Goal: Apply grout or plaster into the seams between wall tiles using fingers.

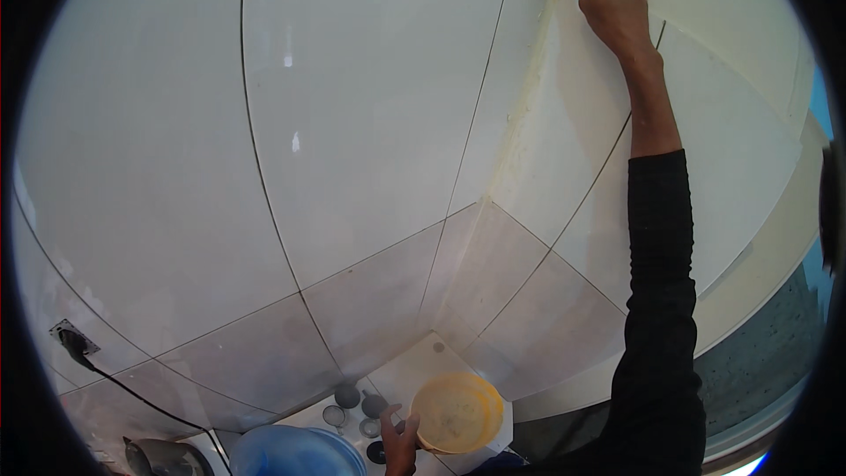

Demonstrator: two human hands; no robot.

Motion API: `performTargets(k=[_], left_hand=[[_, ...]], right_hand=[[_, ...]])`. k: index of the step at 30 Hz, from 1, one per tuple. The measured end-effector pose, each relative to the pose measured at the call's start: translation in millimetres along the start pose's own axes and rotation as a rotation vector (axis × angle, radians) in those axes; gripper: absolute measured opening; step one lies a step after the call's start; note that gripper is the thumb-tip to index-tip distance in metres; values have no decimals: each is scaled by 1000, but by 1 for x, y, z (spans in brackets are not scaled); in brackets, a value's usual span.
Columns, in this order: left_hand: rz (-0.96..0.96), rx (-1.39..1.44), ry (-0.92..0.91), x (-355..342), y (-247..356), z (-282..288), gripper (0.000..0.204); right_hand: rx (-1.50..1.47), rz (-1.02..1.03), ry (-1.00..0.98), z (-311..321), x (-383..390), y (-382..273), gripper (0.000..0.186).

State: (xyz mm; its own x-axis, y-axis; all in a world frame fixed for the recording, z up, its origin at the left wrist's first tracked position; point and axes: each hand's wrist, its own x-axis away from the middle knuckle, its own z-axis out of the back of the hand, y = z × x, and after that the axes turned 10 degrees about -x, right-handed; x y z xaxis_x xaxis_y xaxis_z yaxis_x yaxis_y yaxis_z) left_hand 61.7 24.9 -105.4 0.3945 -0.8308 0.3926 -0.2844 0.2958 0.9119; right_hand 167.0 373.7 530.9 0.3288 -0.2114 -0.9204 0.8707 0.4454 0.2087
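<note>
Black sleeve [661, 326]; right hand [614, 2] at corner [548, 2]; left hand [402, 448] beside round yellow tub [458, 414], smeared inside; cannot tell either grip.

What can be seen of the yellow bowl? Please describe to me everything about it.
The yellow bowl is round and open at the top, smooth and looks like plastic, with a brighter orange-yellow wall at its right. Its inside is dull and smeared, with paler patches at the bottom; what they are, I cannot tell. It appears to stand upright on the white counter. The left hand is at its left rim, seemingly touching it; a firm grip cannot be confirmed.
</note>
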Motion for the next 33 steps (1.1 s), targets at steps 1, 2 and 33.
performTargets(k=[1, 2, 33], left_hand=[[-40, 25, -6, -5, -16, 4, 66], [-33, 27, -14, -5, -15, 3, 66], [59, 168, 25, 25, 44, 3, 56]], right_hand=[[16, -10, 3, -1, -1, -3, 41], [25, -7, -5, -2, -2, -3, 41], [238, 228, 71, -27, 24, 37, 52]])
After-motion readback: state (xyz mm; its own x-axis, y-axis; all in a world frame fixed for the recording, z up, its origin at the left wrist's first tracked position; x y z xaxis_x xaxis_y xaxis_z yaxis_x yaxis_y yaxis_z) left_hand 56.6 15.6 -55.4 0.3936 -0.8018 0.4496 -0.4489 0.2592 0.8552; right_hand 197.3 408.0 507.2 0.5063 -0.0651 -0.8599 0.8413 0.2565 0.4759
